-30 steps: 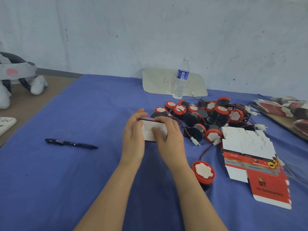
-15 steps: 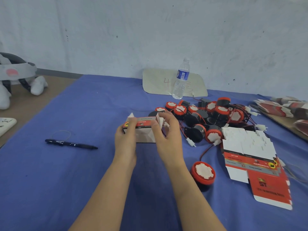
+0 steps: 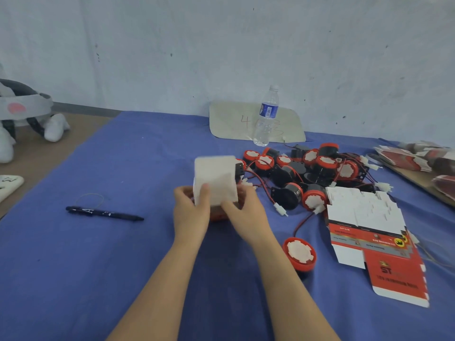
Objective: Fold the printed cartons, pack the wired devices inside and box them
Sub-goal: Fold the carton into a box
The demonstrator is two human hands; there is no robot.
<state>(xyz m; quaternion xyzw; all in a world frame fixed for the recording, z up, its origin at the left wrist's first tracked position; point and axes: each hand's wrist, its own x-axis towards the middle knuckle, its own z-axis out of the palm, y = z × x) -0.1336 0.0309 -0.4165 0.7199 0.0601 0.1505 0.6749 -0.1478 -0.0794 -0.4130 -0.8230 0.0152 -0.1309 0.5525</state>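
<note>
I hold a partly folded printed carton (image 3: pixel 214 179) between both hands above the blue cloth, its white inner flap standing up and blurred. My left hand (image 3: pixel 190 212) grips its left side with the thumb on the white face. My right hand (image 3: pixel 247 212) grips the right side. Behind and to the right lies a heap of red-and-black wired devices (image 3: pixel 310 171). One single device (image 3: pixel 300 253) sits by my right forearm, face up. A stack of flat cartons (image 3: pixel 369 232) lies at the right.
A black pen (image 3: pixel 104 213) lies on the blue cloth (image 3: pixel 98 267) to the left. A water bottle (image 3: pixel 266 116) stands in front of a beige board (image 3: pixel 229 121) by the wall. More flat cartons (image 3: pixel 418 158) are piled at the far right. A white headset (image 3: pixel 22 112) sits far left.
The carton has been turned between my hands: its red side faced me before, now the white flap stands upright. Both hands stayed on it.
</note>
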